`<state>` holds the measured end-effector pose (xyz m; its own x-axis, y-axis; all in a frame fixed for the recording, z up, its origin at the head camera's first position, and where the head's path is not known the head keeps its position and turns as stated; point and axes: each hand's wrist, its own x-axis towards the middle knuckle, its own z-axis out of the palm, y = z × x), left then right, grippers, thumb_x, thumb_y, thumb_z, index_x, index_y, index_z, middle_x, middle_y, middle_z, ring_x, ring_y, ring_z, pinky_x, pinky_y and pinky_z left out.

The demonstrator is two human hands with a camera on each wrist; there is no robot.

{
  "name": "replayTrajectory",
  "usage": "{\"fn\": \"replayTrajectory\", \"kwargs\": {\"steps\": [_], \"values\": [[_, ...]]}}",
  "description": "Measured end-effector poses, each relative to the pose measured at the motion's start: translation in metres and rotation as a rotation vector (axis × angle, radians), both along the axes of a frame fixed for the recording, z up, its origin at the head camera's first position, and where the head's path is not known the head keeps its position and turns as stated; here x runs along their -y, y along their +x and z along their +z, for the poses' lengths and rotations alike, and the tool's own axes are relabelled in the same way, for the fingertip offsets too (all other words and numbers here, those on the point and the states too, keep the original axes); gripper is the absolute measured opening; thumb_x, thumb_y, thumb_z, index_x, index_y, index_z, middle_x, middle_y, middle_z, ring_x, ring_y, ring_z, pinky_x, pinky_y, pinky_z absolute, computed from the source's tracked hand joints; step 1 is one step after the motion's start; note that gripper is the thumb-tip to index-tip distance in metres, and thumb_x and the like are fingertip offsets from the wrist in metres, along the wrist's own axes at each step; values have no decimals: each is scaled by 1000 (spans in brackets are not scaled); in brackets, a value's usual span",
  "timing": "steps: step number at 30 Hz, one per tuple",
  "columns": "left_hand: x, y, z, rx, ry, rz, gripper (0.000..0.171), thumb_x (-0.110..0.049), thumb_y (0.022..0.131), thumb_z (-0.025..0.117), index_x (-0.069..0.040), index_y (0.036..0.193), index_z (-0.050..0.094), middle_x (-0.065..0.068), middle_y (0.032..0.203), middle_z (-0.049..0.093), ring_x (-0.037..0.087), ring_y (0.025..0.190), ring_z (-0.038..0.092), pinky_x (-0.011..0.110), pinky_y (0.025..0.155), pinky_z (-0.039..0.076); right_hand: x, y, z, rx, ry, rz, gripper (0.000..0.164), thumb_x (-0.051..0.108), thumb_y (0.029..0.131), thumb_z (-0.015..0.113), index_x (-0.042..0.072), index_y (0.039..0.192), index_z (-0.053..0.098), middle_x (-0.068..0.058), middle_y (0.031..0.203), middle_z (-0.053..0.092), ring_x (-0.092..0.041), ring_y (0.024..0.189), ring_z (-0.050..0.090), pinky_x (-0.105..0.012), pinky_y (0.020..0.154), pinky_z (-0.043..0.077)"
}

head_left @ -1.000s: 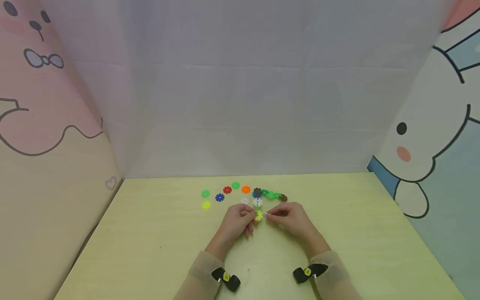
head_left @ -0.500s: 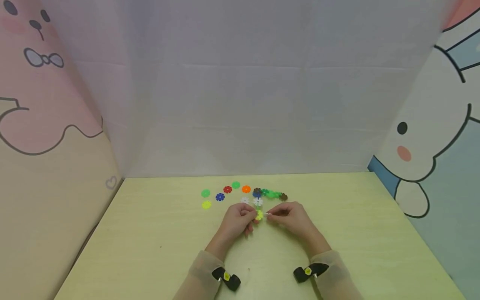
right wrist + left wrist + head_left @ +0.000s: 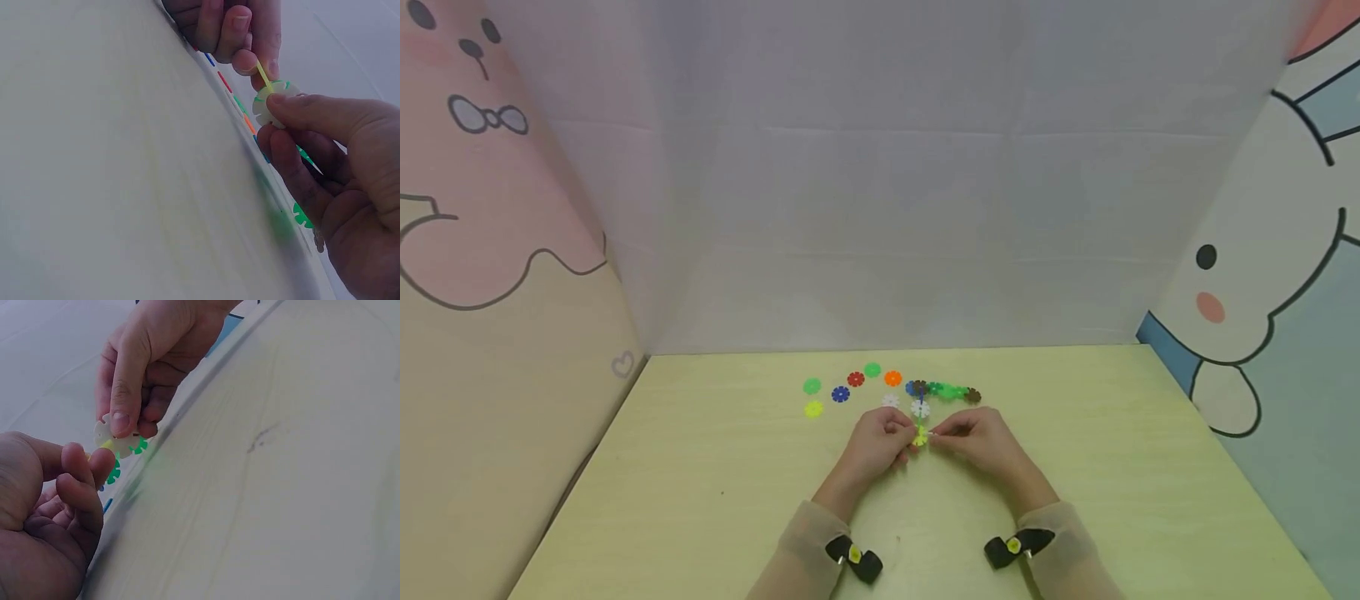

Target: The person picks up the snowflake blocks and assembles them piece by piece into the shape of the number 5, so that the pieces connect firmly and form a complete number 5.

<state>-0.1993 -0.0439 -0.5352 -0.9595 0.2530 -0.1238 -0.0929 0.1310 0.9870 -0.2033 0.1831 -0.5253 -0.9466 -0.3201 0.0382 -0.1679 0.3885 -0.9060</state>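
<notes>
Nearest us are two sleeves [image 3: 812,532], each with a black camera [image 3: 867,567] at the wrist, over the pale table [image 3: 662,475]. Beyond them the left hand [image 3: 874,440] pinches a yellow disc [image 3: 921,438] between thumb and fingers, and the right hand [image 3: 979,437] pinches a held white disc [image 3: 261,110] the same way. These two discs cross at their edges — they seem to touch, though we cannot tell whether the slots have locked. Just past the hands we find another white disc [image 3: 921,408], then a brown disc [image 3: 921,387] beside a blue one [image 3: 911,388]; green discs [image 3: 951,392] run right from there to a second brown disc [image 3: 973,396]. To the left lie loose discs [image 3: 840,394]: yellow, white, blue, green, red, orange and, farthest, another green. Behind the table hangs a white cloth [image 3: 880,217], with cartoon panels [image 3: 482,217] at either side.
</notes>
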Motion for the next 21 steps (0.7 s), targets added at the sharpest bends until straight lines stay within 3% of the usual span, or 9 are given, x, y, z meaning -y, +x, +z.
{"fn": "replayTrajectory", "kwargs": {"steps": [11, 16, 21], "values": [[4, -2, -1, 13, 26, -33, 12, -11, 107, 70, 1, 107, 68, 10, 83, 77, 13, 56, 61, 24, 50, 52, 1, -2, -2, 3, -36, -10, 12, 16, 95, 88, 6, 101, 85, -6, 96, 81, -18, 88, 75, -25, 77, 59], [20, -7, 3, 18, -7, -14, 14, -14, 109, 68, 0, 112, 69, 9, 85, 77, 14, 58, 61, 24, 53, 54, 7, -3, -4, 38, -37, -40, 15, 14, 95, 87, 5, 106, 84, -5, 98, 81, -17, 89, 76, -25, 78, 59], [45, -15, 5, 16, -5, 48, 16, -13, 110, 67, 2, 115, 70, 11, 85, 77, 13, 58, 60, 25, 53, 53, 16, -2, -3, 96, 11, -37, 16, 14, 95, 86, 6, 108, 82, -1, 93, 80, -15, 85, 74, -27, 76, 58]]}}
